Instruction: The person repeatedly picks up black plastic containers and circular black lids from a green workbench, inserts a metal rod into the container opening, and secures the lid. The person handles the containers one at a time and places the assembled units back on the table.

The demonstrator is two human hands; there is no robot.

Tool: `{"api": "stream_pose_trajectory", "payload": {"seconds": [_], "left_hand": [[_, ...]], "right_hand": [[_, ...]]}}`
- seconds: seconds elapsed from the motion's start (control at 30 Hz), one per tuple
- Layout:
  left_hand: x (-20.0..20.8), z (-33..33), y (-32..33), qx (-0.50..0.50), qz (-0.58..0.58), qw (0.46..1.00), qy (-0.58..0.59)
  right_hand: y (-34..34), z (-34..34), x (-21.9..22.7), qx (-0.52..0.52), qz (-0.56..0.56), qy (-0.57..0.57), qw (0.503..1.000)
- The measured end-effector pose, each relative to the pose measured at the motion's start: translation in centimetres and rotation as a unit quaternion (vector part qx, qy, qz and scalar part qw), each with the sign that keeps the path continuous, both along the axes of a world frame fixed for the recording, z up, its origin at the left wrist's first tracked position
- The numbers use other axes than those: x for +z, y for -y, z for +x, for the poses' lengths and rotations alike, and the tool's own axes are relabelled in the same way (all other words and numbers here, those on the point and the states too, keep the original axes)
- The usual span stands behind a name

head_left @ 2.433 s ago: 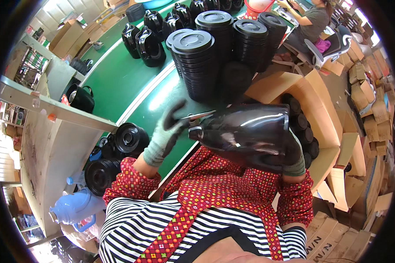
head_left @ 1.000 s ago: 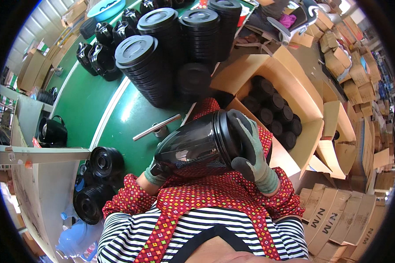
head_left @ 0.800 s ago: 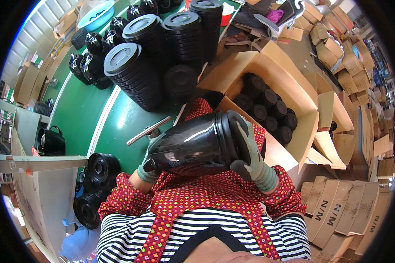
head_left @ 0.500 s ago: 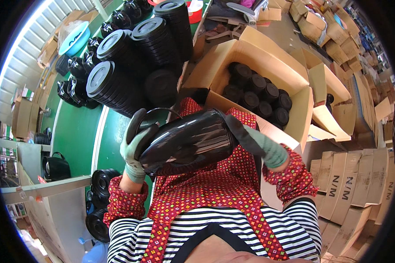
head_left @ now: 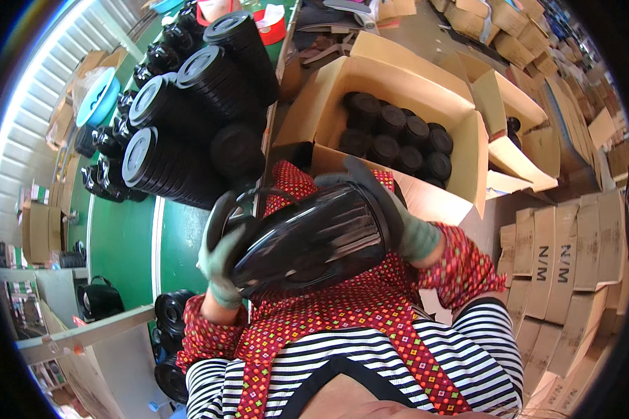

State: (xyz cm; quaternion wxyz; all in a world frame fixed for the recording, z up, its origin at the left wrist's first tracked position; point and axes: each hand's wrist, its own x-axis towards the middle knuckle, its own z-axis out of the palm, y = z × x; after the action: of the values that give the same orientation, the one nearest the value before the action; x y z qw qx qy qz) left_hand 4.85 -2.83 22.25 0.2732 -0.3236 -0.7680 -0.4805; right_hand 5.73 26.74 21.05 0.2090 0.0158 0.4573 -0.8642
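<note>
- Glossy black plastic jug body (head_left: 307, 241) lies tilted on its side at chest height, held between both gloved hands.
- Left hand (head_left: 220, 269) is closed around its handle end.
- Right hand (head_left: 398, 220) clasps its wider end.
- Open cardboard box (head_left: 398, 87) of black containers sits just beyond.
- Stacked black round lids (head_left: 182, 150) cover the green tabletop (head_left: 119, 244).

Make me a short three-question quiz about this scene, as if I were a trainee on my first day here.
1. True or false: both gloved hands are on the black jug.
2. Where do the small black pots sit?
A. in the open cardboard box
B. on the floor
C. in a blue bucket
3. Fill in: the stacks of black lids stand on a ____ table.

Key:
1. True: the left hand is at the jug's handle end, the right hand at its other end.
2. A
3. green
</note>
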Motion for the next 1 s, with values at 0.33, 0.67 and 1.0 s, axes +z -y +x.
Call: {"api": "stream_pose_trajectory", "payload": {"seconds": [0.33, 0.67, 1.0], "left_hand": [[-8.1, -1.6, 2.2, -0.231, 0.31, 0.755, 0.53], [1.8, -1.7, 3.1, -0.031, -0.145, 0.987, 0.057], [4.2, -1.9, 0.9, 0.021, -0.133, 0.989, 0.056]], "right_hand": [[-0.3, 0.0, 2.5, -0.098, 0.42, -0.473, 0.769], [0.9, 1.2, -0.4, 0.045, 0.051, -0.076, 0.995], [3.8, 2.0, -0.1, -0.117, 0.026, -0.042, 0.992]]}}
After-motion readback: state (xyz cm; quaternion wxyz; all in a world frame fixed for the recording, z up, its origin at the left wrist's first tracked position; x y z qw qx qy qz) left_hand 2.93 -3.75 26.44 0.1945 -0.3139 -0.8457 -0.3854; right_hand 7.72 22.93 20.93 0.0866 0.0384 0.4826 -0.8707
